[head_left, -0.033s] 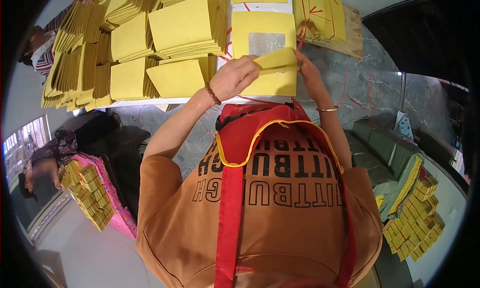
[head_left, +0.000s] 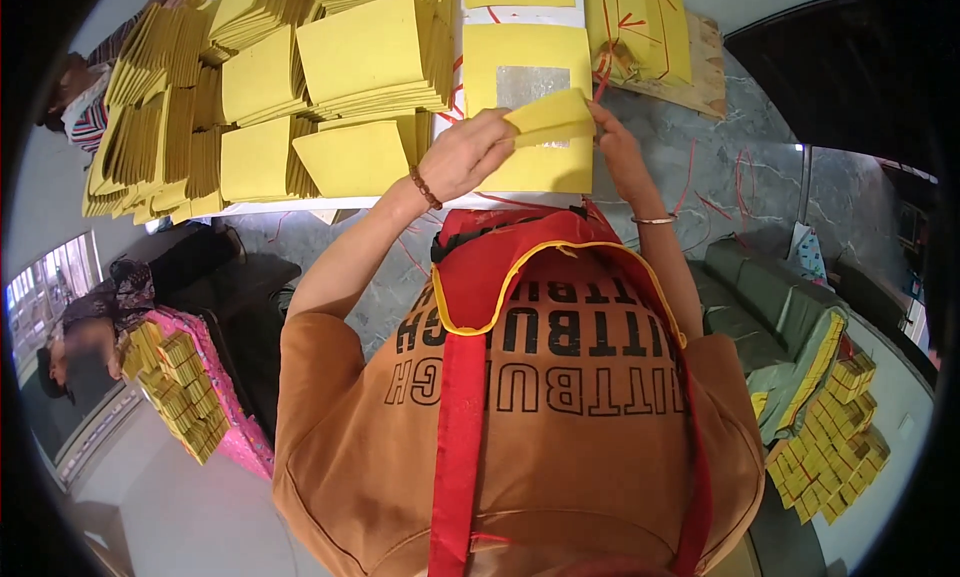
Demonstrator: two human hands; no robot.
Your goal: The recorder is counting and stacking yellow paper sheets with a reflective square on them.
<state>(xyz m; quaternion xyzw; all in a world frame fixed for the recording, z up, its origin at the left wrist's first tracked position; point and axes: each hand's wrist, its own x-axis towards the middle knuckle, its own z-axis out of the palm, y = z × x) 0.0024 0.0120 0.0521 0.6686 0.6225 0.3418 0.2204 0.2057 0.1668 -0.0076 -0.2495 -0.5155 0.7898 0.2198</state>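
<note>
A folded piece of yellow paper (head_left: 550, 116) is held up between my hands. My left hand (head_left: 468, 157) grips its left end with the fingers closed around it. My right hand (head_left: 622, 149) pinches at its right end, with thumb and fingertips partly hidden. Beneath it lies a flat yellow sheet (head_left: 480, 82) with a silver foil square (head_left: 533, 78) in its middle, partly covered by the folded piece. A beaded bracelet is on my left wrist and a bangle on my right.
Stacks of folded yellow paper (head_left: 360, 52) fill the table's left side. Tied yellow bundles (head_left: 640, 32) with red string rest on a wooden board at right. A green sofa (head_left: 765, 302) and more bundles (head_left: 830, 437) stand right. Two people are at the left.
The folded paper's right part has tilted up a little and its upper face shows more. My hands have barely shifted.
</note>
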